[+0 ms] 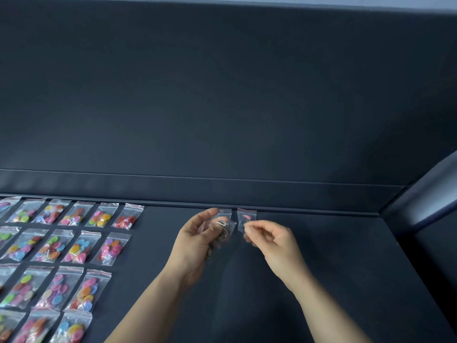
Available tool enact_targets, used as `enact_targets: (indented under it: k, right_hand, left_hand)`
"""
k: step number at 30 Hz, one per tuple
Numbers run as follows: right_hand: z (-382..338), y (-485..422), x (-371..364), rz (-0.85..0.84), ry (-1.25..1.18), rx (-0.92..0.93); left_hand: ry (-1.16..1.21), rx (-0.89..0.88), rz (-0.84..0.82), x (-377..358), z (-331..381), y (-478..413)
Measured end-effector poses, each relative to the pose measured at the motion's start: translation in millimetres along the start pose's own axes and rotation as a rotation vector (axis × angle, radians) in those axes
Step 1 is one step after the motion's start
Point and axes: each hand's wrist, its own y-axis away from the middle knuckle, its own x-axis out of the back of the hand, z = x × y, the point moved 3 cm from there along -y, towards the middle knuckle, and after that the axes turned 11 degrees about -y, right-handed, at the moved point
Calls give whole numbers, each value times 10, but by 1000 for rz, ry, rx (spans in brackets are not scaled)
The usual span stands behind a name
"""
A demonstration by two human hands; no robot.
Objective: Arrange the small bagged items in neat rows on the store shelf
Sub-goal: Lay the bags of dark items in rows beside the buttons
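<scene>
**Small bags held over the dark shelf**

A bunch of small clear bags (223,227) with metal pieces inside is gripped by the curled fingers (210,214) of the left hand (197,233). Just right of those fingers, a single zip bag (246,217) with a pink item inside is pinched at its lower edge by the right hand (272,240), near the back edge of the shelf (321,243). Bagged coloured buttons (74,243) are laid in rows well left of the fingers.

Left on the shelf (346,268), bags (81,247) lie in seemingly 4 rows.
</scene>
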Motion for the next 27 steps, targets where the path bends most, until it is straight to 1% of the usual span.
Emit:
enact_targets:
  k: [3,7,11,14,15,17,19,21,23,27]
  right_hand:
    - [-68,82,-65,-42,-72,-37]
    - [-82,126,-71,-12,-41,-40]
    - [-113,179,-39,57,-131,-52]
    - [-117,263,-50,20,-91,-92]
    - [-118,295,-50,2,-79,-111]
    - [-128,344,-38,-23,-92,-146]
    - [-148,368,-28,-11,-175,-162]
    - [-167,381,-29,23,-176,-138]
    - [-173,405,-33,55,-137,-109]
    - [-160,472,28,210,-255,-114]
  left_hand:
    - [107,-4,-67,-88,6,97]
    - [94,-14,-145,-130,-33,135]
    - [98,33,-188,-114,-13,174]
    - [53,26,-235,-88,3,196]
    - [18,13,-237,-67,23,196]
    - [-147,-60,-258,-30,81,187]
    - [-307,-148,-318,-29,137,181]
    - [-347,-177,-360,-42,180,187]
    - [-354,-196,-351,-59,230,189]
    - [-344,-208,-232,-92,238,203]
